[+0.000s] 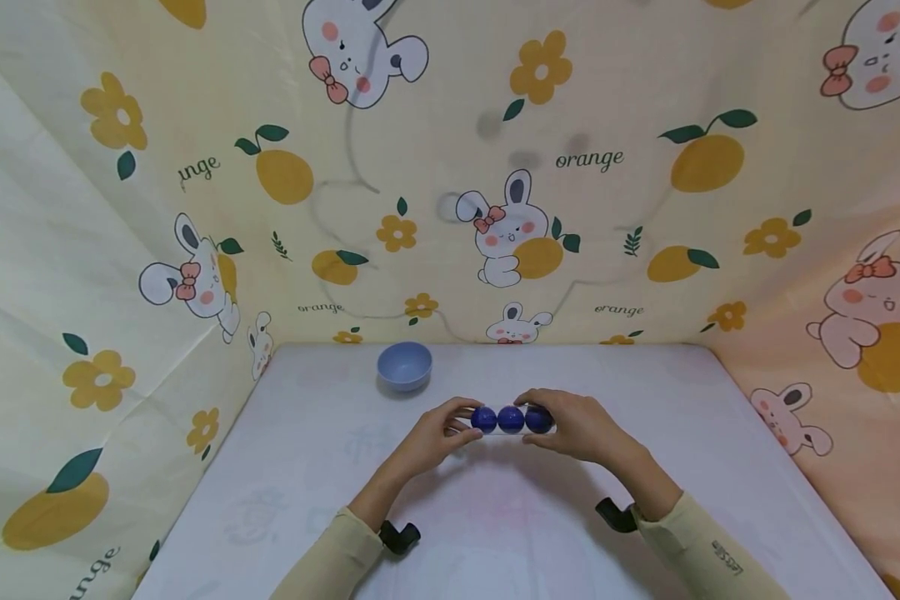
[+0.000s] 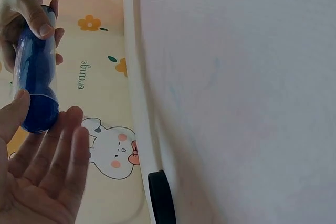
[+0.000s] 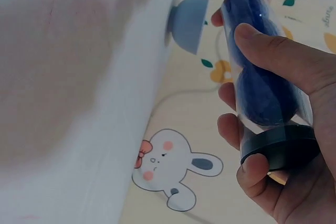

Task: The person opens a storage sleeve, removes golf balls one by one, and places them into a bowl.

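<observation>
A clear tube (image 1: 497,421) lies sideways in the air above the table, with blue balls (image 1: 511,420) lined up inside. The right hand (image 1: 577,423) grips one end of it; in the right wrist view a black cap (image 3: 281,145) closes that end, close to the palm. At the opposite end, the left hand (image 1: 438,433) pinches the tube between thumb and fingertips. The left wrist view shows the left thumb (image 2: 16,111) against the tube's rounded end, with the other fingers stretched out beside it. Fingers partly hide the outer balls.
A blue bowl (image 1: 405,367) stands at the back of the white table (image 1: 330,500), left of the hands. Patterned cloth (image 1: 435,167) with rabbits and oranges hangs behind and on both sides. Black fittings (image 1: 399,537) sit at both wrists.
</observation>
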Available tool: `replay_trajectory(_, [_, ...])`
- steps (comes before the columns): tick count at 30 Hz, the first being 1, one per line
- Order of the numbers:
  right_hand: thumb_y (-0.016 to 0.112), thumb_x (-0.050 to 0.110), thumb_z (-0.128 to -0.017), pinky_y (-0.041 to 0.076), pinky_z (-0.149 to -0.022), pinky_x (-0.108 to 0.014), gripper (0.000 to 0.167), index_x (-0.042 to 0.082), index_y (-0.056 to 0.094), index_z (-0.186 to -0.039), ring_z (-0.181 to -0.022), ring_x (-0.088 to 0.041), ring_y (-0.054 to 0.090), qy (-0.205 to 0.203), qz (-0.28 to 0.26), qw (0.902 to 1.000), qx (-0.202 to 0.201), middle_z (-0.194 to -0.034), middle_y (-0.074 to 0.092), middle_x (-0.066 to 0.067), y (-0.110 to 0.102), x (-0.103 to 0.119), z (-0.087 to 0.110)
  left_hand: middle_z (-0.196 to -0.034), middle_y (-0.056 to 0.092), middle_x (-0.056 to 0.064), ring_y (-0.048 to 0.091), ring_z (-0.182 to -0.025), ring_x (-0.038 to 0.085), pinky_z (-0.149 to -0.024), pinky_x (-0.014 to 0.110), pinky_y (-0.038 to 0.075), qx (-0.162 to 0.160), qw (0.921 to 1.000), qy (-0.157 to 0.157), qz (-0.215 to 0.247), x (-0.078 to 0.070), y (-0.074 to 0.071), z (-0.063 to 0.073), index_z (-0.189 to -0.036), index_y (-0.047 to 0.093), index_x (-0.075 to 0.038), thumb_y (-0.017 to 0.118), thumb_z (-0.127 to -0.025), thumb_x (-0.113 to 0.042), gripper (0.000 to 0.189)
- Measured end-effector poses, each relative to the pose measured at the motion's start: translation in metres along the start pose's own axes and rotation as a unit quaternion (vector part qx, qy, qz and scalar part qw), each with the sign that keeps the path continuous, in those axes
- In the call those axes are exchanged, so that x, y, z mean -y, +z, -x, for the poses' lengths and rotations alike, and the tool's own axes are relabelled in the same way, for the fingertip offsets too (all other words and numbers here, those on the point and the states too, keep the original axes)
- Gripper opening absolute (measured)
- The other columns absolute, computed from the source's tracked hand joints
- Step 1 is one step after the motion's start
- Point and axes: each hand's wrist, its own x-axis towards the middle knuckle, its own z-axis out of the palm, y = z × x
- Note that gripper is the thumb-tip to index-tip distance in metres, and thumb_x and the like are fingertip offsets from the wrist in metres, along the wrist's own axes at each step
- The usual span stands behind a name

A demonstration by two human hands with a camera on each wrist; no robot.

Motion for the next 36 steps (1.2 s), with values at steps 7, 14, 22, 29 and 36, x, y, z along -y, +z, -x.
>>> replay_trajectory(7, [0.091, 0.038, -0.088, 0.061, -0.086, -0.048, 0.055, 0.023, 0.069, -0.135, -0.101, -0.017, 0.071, -0.015, -0.019, 0.9997, -0.01, -0.127, 0.075, -0.002, 0.002, 0.001, 0.0, -0.137, 0.07, 0.005, 0.073, -0.112, 0.019, -0.091, 0.036, 0.062, -0.002, 1.0, -0.009, 0.001, 0.002, -0.005, 0.003, -0.145, 0.063, -0.025, 0.076, -0.102, -0.035, 0.046])
replay_trajectory(14, [0.09, 0.038, -0.089, 0.061, -0.089, -0.047, 0.053, 0.023, 0.069, -0.136, -0.105, -0.018, 0.071, -0.02, -0.033, 0.9992, -0.013, -0.129, 0.075, -0.001, 0.005, 0.001, 0.0, -0.137, 0.07, 0.003, 0.073, -0.112, 0.018, -0.092, 0.037, 0.062, -0.001, 0.9998, -0.008, 0.016, 0.004, -0.009, 0.004, -0.143, 0.065, -0.025, 0.077, -0.101, -0.035, 0.044])
replay_trajectory(22, [0.088, 0.037, -0.091, 0.061, -0.087, -0.047, 0.05, 0.022, 0.07, -0.135, -0.103, -0.018, 0.071, -0.034, -0.048, 0.998, -0.025, -0.128, 0.075, -0.001, 0.006, -0.003, 0.002, -0.135, 0.07, 0.004, 0.073, -0.113, 0.02, -0.095, 0.041, 0.062, -0.004, 0.9996, -0.02, 0.02, 0.002, -0.014, 0.005, -0.143, 0.065, -0.025, 0.077, -0.101, -0.038, 0.045])
replay_trajectory(29, [0.086, 0.039, -0.093, 0.06, -0.087, -0.045, 0.049, 0.021, 0.07, -0.135, -0.101, -0.015, 0.07, -0.044, -0.071, 0.9961, -0.028, -0.126, 0.076, -0.001, 0.009, -0.008, 0.003, -0.135, 0.07, 0.005, 0.072, -0.113, 0.021, -0.094, 0.04, 0.062, -0.023, 0.9995, -0.021, 0.009, 0.004, -0.023, 0.006, -0.143, 0.065, -0.025, 0.078, -0.101, -0.041, 0.047])
replay_trajectory(36, [0.083, 0.041, -0.095, 0.06, -0.094, -0.049, 0.049, 0.02, 0.069, -0.137, -0.109, -0.018, 0.072, -0.054, -0.092, 0.994, -0.024, -0.128, 0.076, 0.0, 0.013, -0.011, 0.004, -0.137, 0.069, 0.01, 0.072, -0.112, 0.024, -0.093, 0.043, 0.062, -0.064, 0.9978, -0.017, -0.004, 0.008, -0.039, 0.004, -0.144, 0.065, -0.021, 0.077, -0.101, -0.039, 0.048])
